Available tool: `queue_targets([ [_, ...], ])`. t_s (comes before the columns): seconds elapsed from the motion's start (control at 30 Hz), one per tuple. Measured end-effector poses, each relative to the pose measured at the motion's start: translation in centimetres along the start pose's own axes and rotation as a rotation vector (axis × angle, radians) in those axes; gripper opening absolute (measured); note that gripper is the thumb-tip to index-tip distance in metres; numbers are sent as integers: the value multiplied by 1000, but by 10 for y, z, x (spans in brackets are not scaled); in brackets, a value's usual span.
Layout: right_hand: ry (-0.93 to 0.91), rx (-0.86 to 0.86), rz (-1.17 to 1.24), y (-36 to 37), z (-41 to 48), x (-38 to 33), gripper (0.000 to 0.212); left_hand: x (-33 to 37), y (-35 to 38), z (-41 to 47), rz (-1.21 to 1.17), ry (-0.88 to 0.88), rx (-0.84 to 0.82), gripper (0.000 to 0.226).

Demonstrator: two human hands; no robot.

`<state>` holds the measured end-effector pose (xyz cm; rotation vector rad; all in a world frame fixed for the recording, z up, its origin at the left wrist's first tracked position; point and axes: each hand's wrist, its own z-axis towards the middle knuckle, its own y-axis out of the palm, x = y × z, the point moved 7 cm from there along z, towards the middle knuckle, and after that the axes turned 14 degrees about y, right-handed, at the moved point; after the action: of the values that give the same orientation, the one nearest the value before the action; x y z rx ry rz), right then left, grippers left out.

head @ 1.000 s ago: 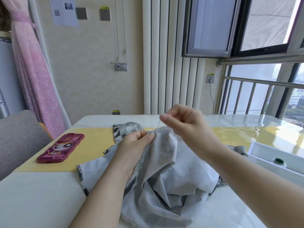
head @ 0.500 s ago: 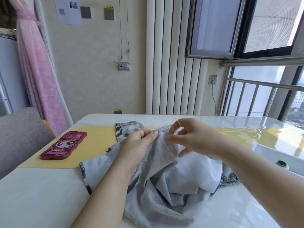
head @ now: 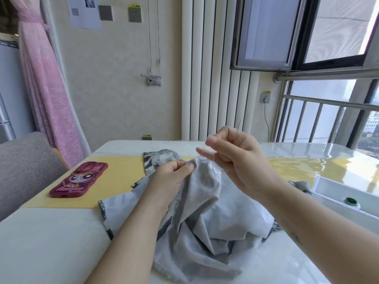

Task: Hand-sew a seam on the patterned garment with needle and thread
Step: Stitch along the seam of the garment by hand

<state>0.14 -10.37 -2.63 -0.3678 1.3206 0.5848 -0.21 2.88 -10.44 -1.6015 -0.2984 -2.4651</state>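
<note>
The grey patterned garment (head: 205, 218) lies bunched on the white table, inside out, with a raised fold near the middle. My left hand (head: 174, 177) pinches that fold at its top edge. My right hand (head: 235, 158) is just to the right and slightly above the fold, fingers curled, holding a thin needle (head: 238, 128) that sticks up from behind the fingers. A fine thread (head: 213, 162) runs from the hand down to the fabric.
A dark red phone case (head: 79, 177) with a cartoon face lies on a yellow mat (head: 114, 177) at left. A white tray (head: 344, 193) with a small green-capped item (head: 207, 200) sits at right. A grey chair stands left of the table (head: 41, 242).
My right hand has lifted up and to the right with the needle, drawing the thread out of the fold. My left hand keeps its pinch on the fabric.
</note>
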Motion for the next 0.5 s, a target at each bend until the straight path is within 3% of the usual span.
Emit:
queue_targets([
  [0.07,148,-103,108,8,-2,6,22,3,2,0,36,24,-10,17],
  [0.17,267,-89,-49,5,-5,12,22,5,2,0,26,37,-17,15],
  [0.23,215,62,-240,-11,-2,5,22,5,1,1,-14,39,-18,14],
  [0.33,80,308,-731,-31,5,-16,5,8,-4,3,1,90,-7,12],
  [0.4,173,270,-904,-35,13,-10,15,11,-5,4,32,130,-18,13],
  [0.5,442,141,-801,-37,22,13,18,14,-5,4,62,164,-43,11],
])
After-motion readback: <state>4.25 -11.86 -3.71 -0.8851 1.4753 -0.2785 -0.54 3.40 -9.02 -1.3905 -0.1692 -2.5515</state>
